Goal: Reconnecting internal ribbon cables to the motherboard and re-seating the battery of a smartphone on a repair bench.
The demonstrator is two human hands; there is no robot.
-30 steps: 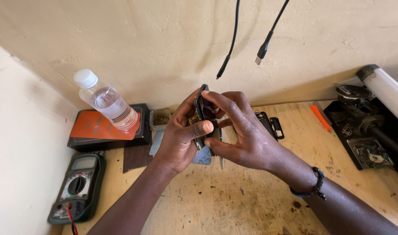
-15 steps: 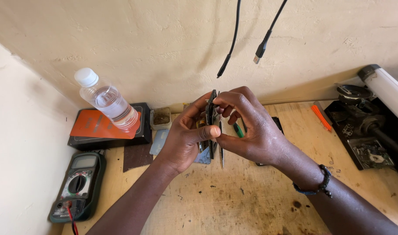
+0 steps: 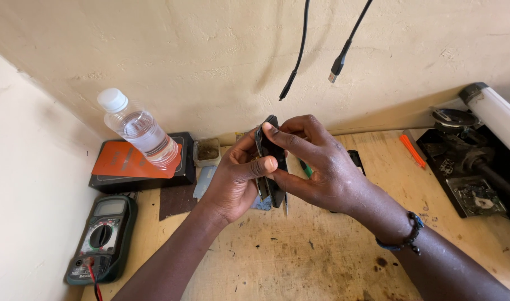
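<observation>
Two hands clamp one phone

Both the left hand and right hand pinch a dark phone edge-on above the wooden bench; it stands upright between thumbs and closed fingers.

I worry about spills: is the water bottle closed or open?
Closed: the water bottle has its white cap on.
</observation>
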